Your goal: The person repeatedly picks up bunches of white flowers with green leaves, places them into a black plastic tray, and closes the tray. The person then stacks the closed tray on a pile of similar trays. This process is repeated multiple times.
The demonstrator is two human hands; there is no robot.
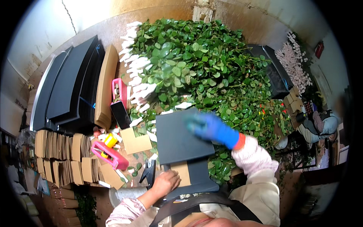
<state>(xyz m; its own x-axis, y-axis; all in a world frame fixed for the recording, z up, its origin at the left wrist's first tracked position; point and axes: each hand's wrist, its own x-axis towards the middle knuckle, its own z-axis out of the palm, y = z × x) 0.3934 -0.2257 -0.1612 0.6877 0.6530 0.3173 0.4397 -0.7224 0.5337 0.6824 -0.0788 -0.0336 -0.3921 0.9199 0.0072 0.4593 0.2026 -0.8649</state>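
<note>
My right hand (208, 127), in a blue knitted glove with a red cuff, is blurred over a dark grey sheet (178, 142); whether it touches the sheet I cannot tell. Bare and with its fingers bent, my left hand (167, 181) rests at the left edge of a piece of brown corrugated cardboard (181, 173), which lies on more dark sheet near my body. What is under its fingers is hidden. A black stapler-like tool (149, 173) stands just left of that hand. Beyond the sheet lies a large heap of leafy rose stems (195, 62), their heads in white sleeves (139, 68).
Stacks of dark sheets (71, 82) and brown cardboard (106, 88) stand at the left. Nearer are pink tape dispensers (110, 156), a phone (121, 115) and rows of cut cardboard pieces (56, 144). A person (323, 124) is at the far right.
</note>
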